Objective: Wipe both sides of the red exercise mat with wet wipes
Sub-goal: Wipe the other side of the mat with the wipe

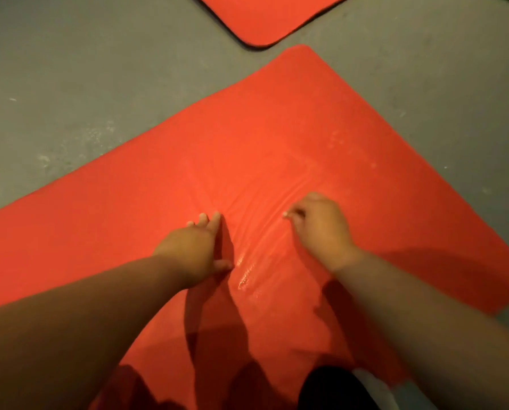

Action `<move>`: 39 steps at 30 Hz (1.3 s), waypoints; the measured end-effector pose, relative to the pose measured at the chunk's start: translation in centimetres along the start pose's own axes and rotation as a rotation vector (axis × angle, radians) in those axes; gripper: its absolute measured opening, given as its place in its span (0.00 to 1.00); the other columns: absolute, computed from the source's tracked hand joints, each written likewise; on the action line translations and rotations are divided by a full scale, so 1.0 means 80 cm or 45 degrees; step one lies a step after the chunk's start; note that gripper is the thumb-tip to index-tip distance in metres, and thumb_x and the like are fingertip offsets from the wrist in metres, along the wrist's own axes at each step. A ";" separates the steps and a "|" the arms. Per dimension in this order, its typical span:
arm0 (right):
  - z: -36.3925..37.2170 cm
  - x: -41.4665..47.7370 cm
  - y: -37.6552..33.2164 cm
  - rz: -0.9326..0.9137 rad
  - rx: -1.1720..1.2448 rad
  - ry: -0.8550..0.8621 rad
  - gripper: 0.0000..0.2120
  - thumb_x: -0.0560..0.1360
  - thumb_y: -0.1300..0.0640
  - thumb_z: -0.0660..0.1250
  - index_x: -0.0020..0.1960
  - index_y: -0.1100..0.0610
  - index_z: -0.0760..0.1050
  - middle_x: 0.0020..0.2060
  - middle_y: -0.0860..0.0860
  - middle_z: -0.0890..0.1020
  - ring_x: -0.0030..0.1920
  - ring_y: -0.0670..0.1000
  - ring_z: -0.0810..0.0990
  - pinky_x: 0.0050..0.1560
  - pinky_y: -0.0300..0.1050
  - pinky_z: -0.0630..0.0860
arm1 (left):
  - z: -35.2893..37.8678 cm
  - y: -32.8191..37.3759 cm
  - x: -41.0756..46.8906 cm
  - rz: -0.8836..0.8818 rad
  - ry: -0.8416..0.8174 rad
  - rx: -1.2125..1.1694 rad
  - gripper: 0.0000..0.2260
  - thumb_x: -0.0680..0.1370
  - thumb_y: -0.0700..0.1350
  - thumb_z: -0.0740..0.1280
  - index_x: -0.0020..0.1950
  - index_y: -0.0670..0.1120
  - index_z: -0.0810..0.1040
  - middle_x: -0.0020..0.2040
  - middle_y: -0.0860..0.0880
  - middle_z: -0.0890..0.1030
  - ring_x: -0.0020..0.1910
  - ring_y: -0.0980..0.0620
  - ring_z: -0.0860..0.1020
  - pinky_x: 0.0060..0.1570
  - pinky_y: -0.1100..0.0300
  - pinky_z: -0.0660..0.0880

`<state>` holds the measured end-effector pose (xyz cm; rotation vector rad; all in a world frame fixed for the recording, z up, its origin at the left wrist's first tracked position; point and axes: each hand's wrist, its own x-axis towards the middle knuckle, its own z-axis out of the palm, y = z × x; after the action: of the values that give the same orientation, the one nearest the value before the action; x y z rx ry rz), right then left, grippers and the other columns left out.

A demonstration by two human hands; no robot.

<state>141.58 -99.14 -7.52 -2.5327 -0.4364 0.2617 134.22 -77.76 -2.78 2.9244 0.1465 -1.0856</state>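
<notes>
The grey floor carries the mat, which lies flat and spread out, running from the lower left up to a rounded corner at top centre and out to the right edge. A second mat with a dark rim lies apart beyond that corner.

The left hand rests on the mat with fingers straight and spread, palm down. Its grip is released, and it presses rather than holds.

Just right of it a wet streak shines, and shallow ripples run up the mat between the two hands. This suggests a soft, thin skin that bunches when pushed.

The right hand sits knuckles up with fingers curled down onto the mat. I cannot tell whether its grip is clenched on a wipe or on nothing, because the hand hides whatever is under it.

The mat looks light, floppy and foam-like, and slick where damp, so it will likely creep and wrinkle under a stroke unless the other palm pins it. For turning it over, the free right-hand edge or a corner looks like the best hold, lifted with both hands since it would sag.
</notes>
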 end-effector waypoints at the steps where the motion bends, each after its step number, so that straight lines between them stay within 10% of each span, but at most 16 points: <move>1: -0.018 0.020 0.021 0.102 -0.064 0.090 0.06 0.73 0.59 0.68 0.46 0.58 0.83 0.44 0.58 0.81 0.48 0.59 0.79 0.48 0.48 0.70 | 0.001 0.009 0.000 -0.062 0.058 -0.047 0.47 0.72 0.65 0.66 0.79 0.45 0.43 0.76 0.40 0.59 0.71 0.40 0.65 0.62 0.51 0.69; 11: 0.022 -0.107 -0.054 -0.369 -0.100 -0.580 0.10 0.78 0.59 0.60 0.53 0.56 0.79 0.51 0.53 0.76 0.54 0.55 0.76 0.54 0.48 0.72 | 0.009 0.035 0.006 -0.066 -0.017 0.019 0.47 0.73 0.66 0.65 0.79 0.45 0.42 0.77 0.34 0.47 0.74 0.31 0.54 0.67 0.44 0.63; 18: -0.051 -0.045 0.057 0.421 -0.237 0.127 0.08 0.74 0.58 0.68 0.50 0.59 0.82 0.49 0.59 0.81 0.53 0.60 0.78 0.51 0.47 0.68 | 0.019 0.021 0.002 0.033 -0.008 0.057 0.45 0.76 0.63 0.64 0.79 0.46 0.40 0.76 0.33 0.43 0.74 0.30 0.50 0.69 0.42 0.60; 25: 0.028 -0.157 -0.060 -0.349 -0.178 -0.604 0.09 0.77 0.61 0.60 0.52 0.59 0.78 0.48 0.56 0.76 0.51 0.58 0.77 0.53 0.48 0.73 | 0.015 0.023 0.003 0.043 -0.057 0.076 0.44 0.76 0.61 0.65 0.78 0.45 0.40 0.76 0.31 0.42 0.74 0.28 0.49 0.69 0.41 0.59; 32: -0.071 -0.077 0.049 0.453 -0.424 -0.089 0.08 0.74 0.58 0.67 0.51 0.58 0.81 0.51 0.60 0.82 0.54 0.58 0.79 0.48 0.45 0.71 | 0.022 0.020 0.008 0.044 -0.033 0.026 0.44 0.76 0.60 0.66 0.79 0.46 0.40 0.76 0.32 0.41 0.74 0.28 0.48 0.69 0.40 0.58; 39: 0.005 -0.193 -0.031 -0.128 -0.210 -0.414 0.02 0.68 0.63 0.69 0.40 0.57 0.79 0.41 0.55 0.79 0.42 0.57 0.80 0.41 0.44 0.76 | 0.023 0.020 0.006 0.043 -0.028 0.027 0.44 0.76 0.60 0.66 0.79 0.46 0.40 0.76 0.32 0.41 0.74 0.28 0.48 0.69 0.41 0.58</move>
<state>126.50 -102.56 -5.02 -2.6233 -0.7351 0.6275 133.56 -79.40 -4.49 2.9212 0.0855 -1.1213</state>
